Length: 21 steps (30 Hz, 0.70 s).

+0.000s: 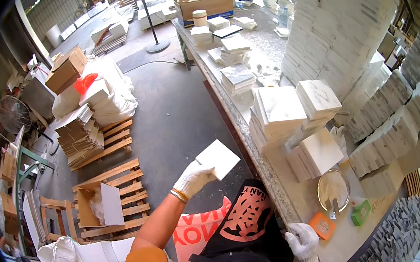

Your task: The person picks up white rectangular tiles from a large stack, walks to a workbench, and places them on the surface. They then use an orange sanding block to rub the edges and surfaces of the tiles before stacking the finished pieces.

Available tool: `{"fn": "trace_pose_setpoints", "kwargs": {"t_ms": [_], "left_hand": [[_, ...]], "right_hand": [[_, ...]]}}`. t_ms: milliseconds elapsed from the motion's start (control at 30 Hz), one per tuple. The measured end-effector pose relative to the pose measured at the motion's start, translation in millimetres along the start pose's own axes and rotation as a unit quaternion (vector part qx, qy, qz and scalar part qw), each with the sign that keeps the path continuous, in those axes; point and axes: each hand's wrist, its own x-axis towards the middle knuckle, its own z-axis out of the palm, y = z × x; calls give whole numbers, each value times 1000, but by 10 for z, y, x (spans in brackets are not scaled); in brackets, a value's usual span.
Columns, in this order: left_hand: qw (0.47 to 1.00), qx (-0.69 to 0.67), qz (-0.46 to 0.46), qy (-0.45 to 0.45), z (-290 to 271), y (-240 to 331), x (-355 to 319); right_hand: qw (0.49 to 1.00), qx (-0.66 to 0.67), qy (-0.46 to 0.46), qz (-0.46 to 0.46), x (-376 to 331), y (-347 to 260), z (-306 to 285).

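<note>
My left hand (193, 178), in a white work glove, holds a white square tile (218, 159) out over the grey floor to the left of the long workbench (252, 131). My right hand (302, 242), also gloved, rests closed on the bench's near edge, close to my body, and I cannot tell if it holds anything. Stacks of white marbled tiles (284, 114) stand on the bench just ahead of the held tile. An open cardboard box (98, 202) sits on a wooden pallet down to my left.
A tall wall of stacked tiles (344, 25) lines the bench's right side. On the near bench lie a metal ring (332, 189), an orange block (322, 224) and a green block (360, 212). Pallets, cardboard stacks (80, 139) and white sacks (111, 98) crowd the floor at left.
</note>
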Motion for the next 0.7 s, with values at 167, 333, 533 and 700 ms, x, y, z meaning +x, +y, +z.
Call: {"fn": "trace_pose_setpoints", "kwargs": {"t_ms": [167,333,533,700], "left_hand": [[993,64,95,-3,53,818,649],[984,132,114,30,411,1312,1625],[981,155,117,17,485,1461,2659],[873,448,146,124,404,1547,2956]], "right_hand": [[995,-46,-22,-85,461,76,282],[987,-102,-19,-121,656,215,456],[986,-114,4,-120,595,341,540],[989,-104,8,-105,606,385,572]]}}
